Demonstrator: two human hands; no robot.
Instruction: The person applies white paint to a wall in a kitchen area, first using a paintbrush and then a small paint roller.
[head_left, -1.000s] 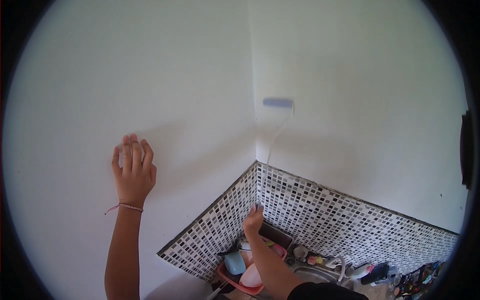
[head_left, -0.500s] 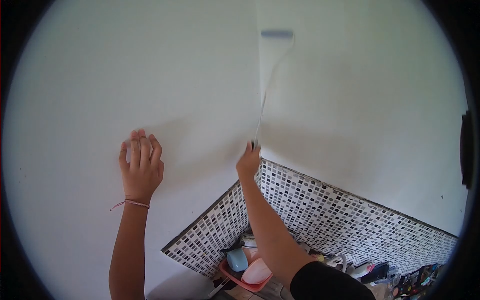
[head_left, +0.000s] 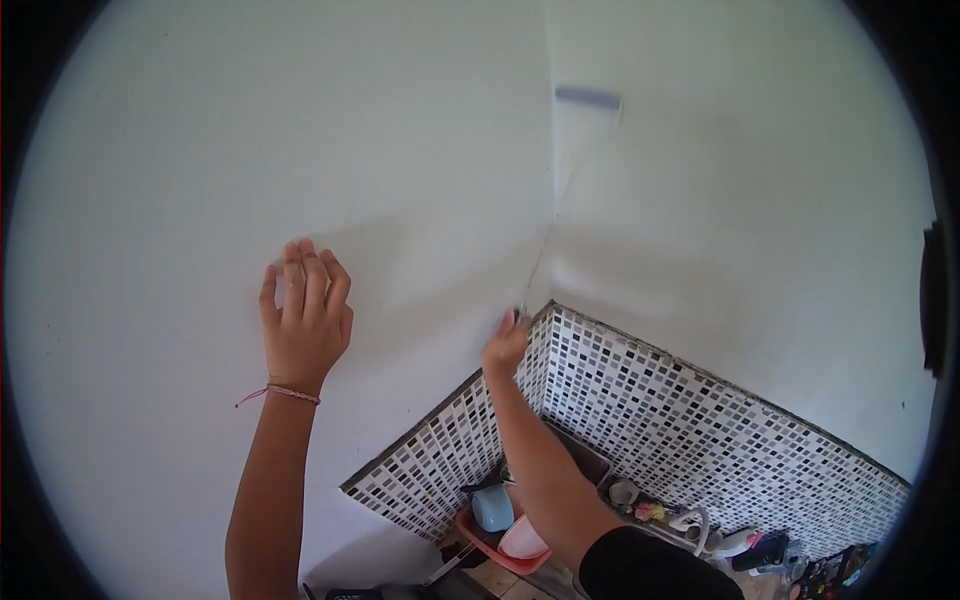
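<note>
My right hand point(head_left: 507, 343) is wrapped round the handle of a paint roller point(head_left: 588, 98). The roller's long thin wire frame slants up from the fist, and its blurred grey-blue sleeve lies against the right wall point(head_left: 720, 200), close to the corner. On the left wall point(head_left: 400, 130) rests my left hand point(head_left: 308, 310), fingertips touching the white surface with the fingers apart. It holds nothing; a braided bracelet point(head_left: 292, 394) circles that wrist. The roller's handle is mostly hidden inside the right fist.
Black, grey and white mosaic tiles point(head_left: 690, 420) line the lower walls, with a dark, rough top edge. Below, a red basin point(head_left: 500, 556) holds a light blue container point(head_left: 492, 509) and a pink-white bowl. A faucet point(head_left: 700, 525), bottles and several kitchen items crowd the lower right.
The roller sleeve has come lower along the right wall, and my right hand has dropped with it. My left hand keeps its pose on the wall; the whole view has shifted slightly.
</note>
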